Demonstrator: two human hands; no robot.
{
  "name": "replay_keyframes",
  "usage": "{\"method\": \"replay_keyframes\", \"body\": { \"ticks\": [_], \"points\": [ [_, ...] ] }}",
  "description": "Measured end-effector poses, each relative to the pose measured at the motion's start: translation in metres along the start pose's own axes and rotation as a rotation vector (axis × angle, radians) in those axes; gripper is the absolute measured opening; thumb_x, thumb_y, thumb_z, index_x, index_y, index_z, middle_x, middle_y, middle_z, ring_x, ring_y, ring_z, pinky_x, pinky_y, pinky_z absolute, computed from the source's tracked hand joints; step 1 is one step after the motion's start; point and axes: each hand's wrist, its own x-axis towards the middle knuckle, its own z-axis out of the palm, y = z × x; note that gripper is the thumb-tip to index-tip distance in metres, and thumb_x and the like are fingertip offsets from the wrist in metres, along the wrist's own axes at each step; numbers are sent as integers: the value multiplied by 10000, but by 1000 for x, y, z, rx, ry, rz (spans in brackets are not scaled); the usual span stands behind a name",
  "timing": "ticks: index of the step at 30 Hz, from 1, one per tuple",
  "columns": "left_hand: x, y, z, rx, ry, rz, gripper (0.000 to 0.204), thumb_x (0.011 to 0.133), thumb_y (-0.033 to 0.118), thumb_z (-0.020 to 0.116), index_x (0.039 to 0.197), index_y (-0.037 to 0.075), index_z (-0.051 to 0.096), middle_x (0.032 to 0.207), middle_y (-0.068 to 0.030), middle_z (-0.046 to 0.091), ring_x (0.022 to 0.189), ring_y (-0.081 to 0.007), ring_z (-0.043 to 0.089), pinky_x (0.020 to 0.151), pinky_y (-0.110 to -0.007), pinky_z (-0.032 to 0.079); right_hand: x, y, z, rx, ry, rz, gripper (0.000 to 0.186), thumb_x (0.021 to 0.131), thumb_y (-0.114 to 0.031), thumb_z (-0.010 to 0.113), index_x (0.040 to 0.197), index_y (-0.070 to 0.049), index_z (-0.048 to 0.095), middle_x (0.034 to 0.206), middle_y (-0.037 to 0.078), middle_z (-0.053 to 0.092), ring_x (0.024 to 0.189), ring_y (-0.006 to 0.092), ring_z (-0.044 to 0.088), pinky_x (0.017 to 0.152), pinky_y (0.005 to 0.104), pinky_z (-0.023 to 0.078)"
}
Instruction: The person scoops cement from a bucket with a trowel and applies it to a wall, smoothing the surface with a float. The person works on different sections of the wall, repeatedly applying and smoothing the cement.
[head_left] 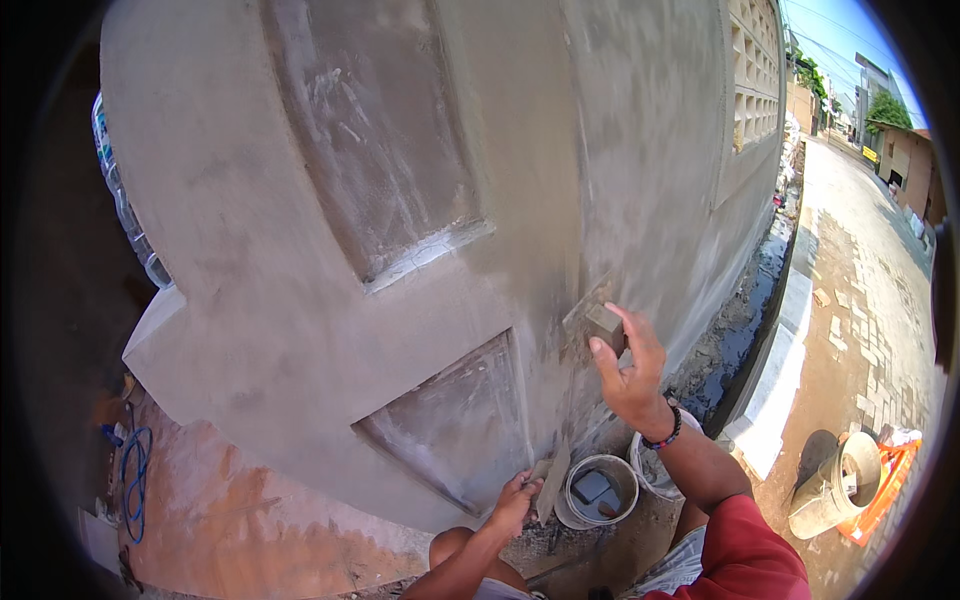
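My right hand (pixel 632 375), with a beaded band at the wrist, is closed around a small grey block-shaped float (pixel 605 327). Its thin flat plate lies against, or very close to, the grey plastered wall (pixel 530 200). Lower down, the fingers of my left hand (pixel 514 503) are wrapped round a trowel (pixel 552 483) with a flat, mortar-smeared blade. The trowel is beside a round bucket (pixel 572 515) holding dark water and an object I cannot make out. Two recessed panels are set in the wall, an upper one (pixel 370 130) and a lower one (pixel 450 420).
Behind my right forearm a second bucket (pixel 645 478) is partly hidden. A tilted bucket (pixel 830 495) and an orange sack (pixel 885 490) are on the paving at right. A wet gutter (pixel 745 320) runs along the wall. A blue hose (pixel 135 475) and plastic bottles (pixel 125 205) are at left.
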Motion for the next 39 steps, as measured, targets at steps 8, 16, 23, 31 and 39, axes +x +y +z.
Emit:
{"method": "replay_keyframes", "body": {
  "ticks": [8, 16, 23, 31, 39],
  "points": [
    [-3, 2, 13, -13, 25, 21, 471, 946, 244, 558, 1350, 38, 429, 962, -54, 632, 564, -95, 515, 414, -248, 379, 224, -85, 7, -71, 250, -333, 311, 817, -93, 650, 1110, 0, 603, 991, 178, 652, 824, 282, 641, 732, 339, 502],
    [-26, 10, 15, 45, 63, 42, 502, 950, 244, 559, 1376, 28, 404, 953, -59, 625, 585, -102, 517, 441, -251, 391, 14, -18, 34, 7, -2, -30, 496, 735, 1, 664, 1217, 11, 546, 836, 143, 546, 722, 294, 555, 650, 390, 464],
    [-28, 7, 15, 20, 79, 12, 492, 949, 230, 554, 1373, 32, 401, 920, -48, 624, 595, -99, 525, 432, -246, 376, 119, -41, 3, 179, 240, -107, 368, 811, -67, 630, 1164, 23, 579, 936, 168, 636, 846, 297, 622, 740, 348, 491],
    [-31, 13, 11, 85, 88, -18, 422, 960, 221, 537, 1345, 85, 428, 1054, -32, 604, 775, -117, 588, 499, -268, 427, 125, -47, 39, 138, 225, -164, 403, 773, -51, 644, 1165, 12, 574, 835, 157, 589, 764, 305, 578, 665, 379, 470],
    [-29, 11, 12, 43, 151, -42, 489, 941, 253, 565, 1368, 70, 413, 935, -35, 624, 561, -77, 533, 410, -228, 385, -102, 61, 1, 220, -20, 330, 444, 876, -144, 635, 1275, 5, 510, 969, 147, 613, 792, 211, 591, 661, 321, 471]
  ]
}}
